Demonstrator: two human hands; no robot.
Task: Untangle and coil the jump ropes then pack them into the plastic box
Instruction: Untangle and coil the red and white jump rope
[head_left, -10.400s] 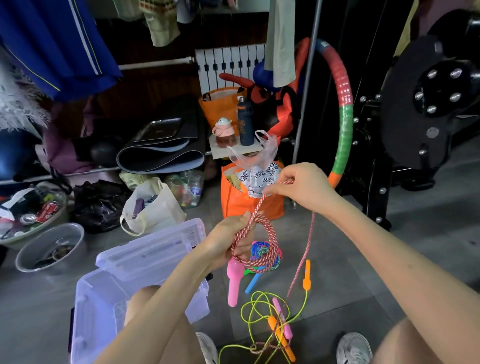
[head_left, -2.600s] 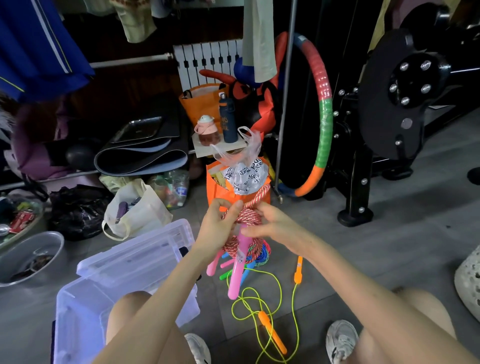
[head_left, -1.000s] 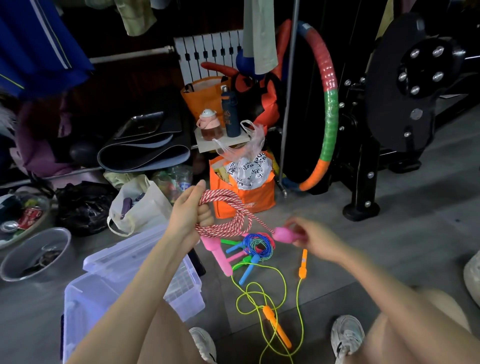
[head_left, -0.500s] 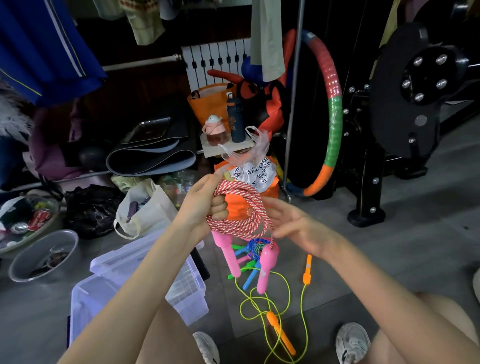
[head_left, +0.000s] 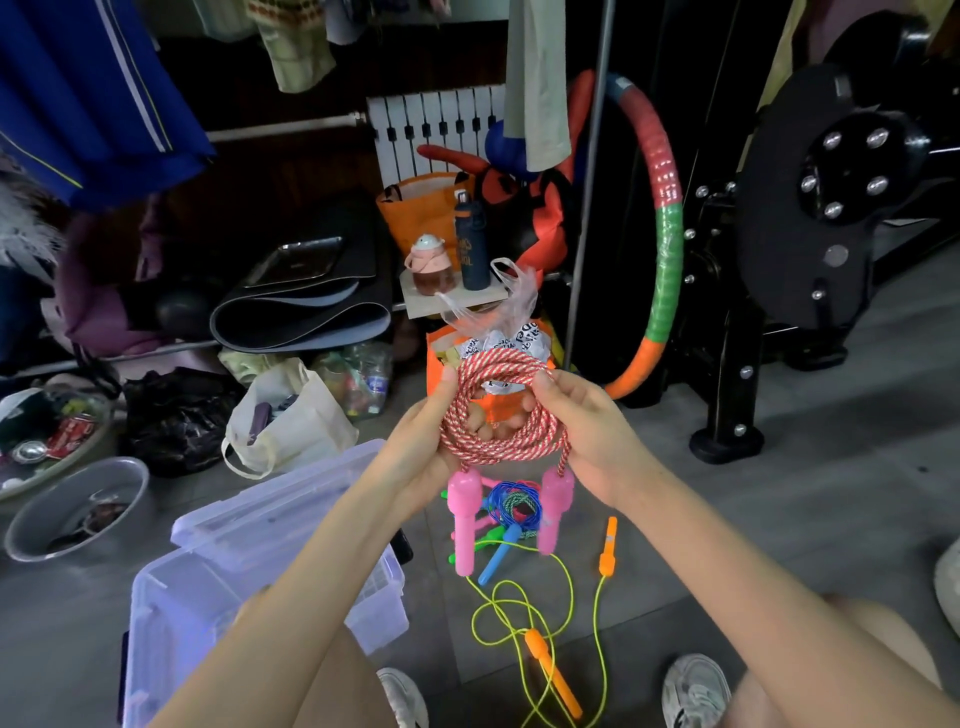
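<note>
A red-and-white jump rope (head_left: 501, 447) is wound into a round coil held up in front of me. My left hand (head_left: 423, 447) grips the coil's left side and my right hand (head_left: 584, 426) grips its right side. Its two pink handles (head_left: 465, 514) hang side by side below the coil. On the floor beneath lie a blue rope (head_left: 511, 501) in a small bundle with blue and green handles, and a loose yellow-green rope (head_left: 524, 608) with orange handles. The clear plastic box (head_left: 208, 603) stands open at lower left, its lid leaning behind it.
An orange bag (head_left: 441, 364) with a plastic bag in it stands just behind the coil. A cream tote (head_left: 291, 415), black bag and metal bowl (head_left: 78, 506) lie left. A hula hoop (head_left: 662, 234) and black gym machine (head_left: 810, 208) stand right. My shoes sit at the bottom edge.
My right hand has moved in from the pink handle and taken hold of the coil's right side. The coil now hangs flat between both hands, with both pink handles dangling.
</note>
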